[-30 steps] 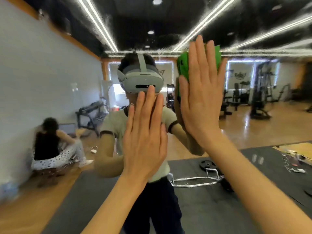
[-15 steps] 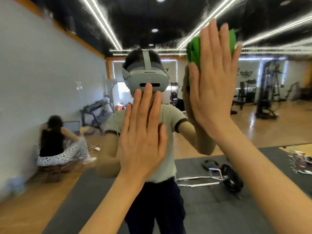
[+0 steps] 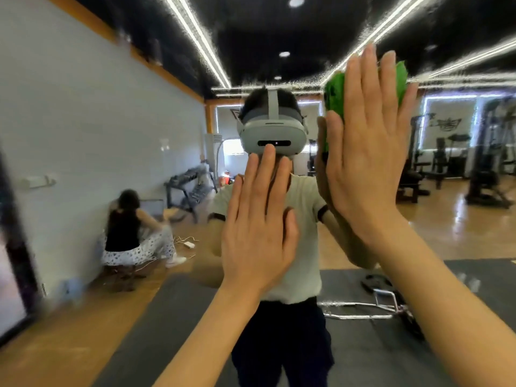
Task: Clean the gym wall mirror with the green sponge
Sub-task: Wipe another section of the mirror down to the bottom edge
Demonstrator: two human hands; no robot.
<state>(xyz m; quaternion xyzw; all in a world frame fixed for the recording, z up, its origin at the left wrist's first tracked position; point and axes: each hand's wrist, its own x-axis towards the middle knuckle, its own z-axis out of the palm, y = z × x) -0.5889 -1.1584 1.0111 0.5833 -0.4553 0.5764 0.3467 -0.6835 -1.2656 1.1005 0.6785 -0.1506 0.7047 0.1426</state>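
Green sponge (image 3: 335, 92) sits flat on the mirror (image 3: 83, 135), upper right, under your right hand (image 3: 363, 152), fingers straight & pressing it to the glass. Your left hand (image 3: 259, 230) lies flat on the mirror too, lower & left, fingers straight, holding nothing. Reflected in the glass: wood floor w/ dark mats (image 3: 167, 317), ceiling light strips (image 3: 201, 43), gym machines (image 3: 485, 169) far right, a person (image 3: 131, 236) sitting low by the white wall.

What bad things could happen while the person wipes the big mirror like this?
The left hand lies flat on the mirror, so it may leave fresh prints on the glass. The right hand only presses the green sponge with straight fingers, so the sponge might slip out and drop.
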